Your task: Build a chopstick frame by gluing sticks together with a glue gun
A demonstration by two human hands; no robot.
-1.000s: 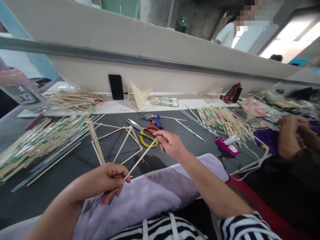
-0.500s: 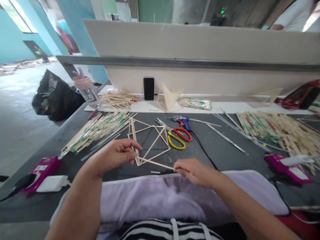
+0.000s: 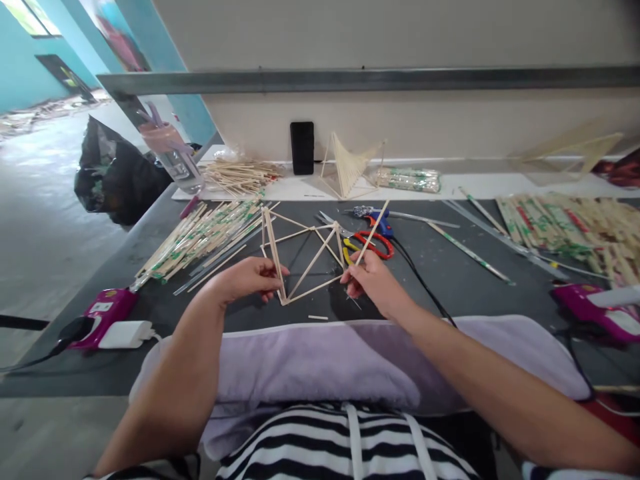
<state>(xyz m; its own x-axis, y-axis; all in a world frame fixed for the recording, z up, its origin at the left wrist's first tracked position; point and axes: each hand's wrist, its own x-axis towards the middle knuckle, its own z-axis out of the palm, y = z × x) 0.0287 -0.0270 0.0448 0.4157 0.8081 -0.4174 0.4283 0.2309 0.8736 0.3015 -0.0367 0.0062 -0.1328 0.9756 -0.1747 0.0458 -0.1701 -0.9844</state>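
A geometric frame of thin wooden sticks (image 3: pixel 306 267) stands on the dark table in front of me. My left hand (image 3: pixel 260 277) is closed around its near left edge, fingertips around the upright sticks. My right hand (image 3: pixel 367 277) pinches a loose wooden stick (image 3: pixel 374 228), which slants up and away past the frame's right corner. Beside that hand, scissors with red and yellow handles (image 3: pixel 385 248) lie partly hidden behind the fingers and stick. A blue glue gun (image 3: pixel 384 225) lies just beyond them. One short stick offcut (image 3: pixel 318 317) rests near the lilac cloth.
Bundles of wrapped sticks (image 3: pixel 210 237) lie left, more sticks (image 3: pixel 560 230) right. A finished-looking stick model (image 3: pixel 347 167), a black phone (image 3: pixel 303 148) and a water cup (image 3: pixel 175 160) stand at the back. Magenta power strips (image 3: pixel 107 313) sit at both sides. Lilac cloth (image 3: pixel 320 360) covers the near edge.
My right hand has lifted the stick away from the frame's near corner and swung it upward. My left hand has moved onto the frame and closed on it. The view has tilted down.
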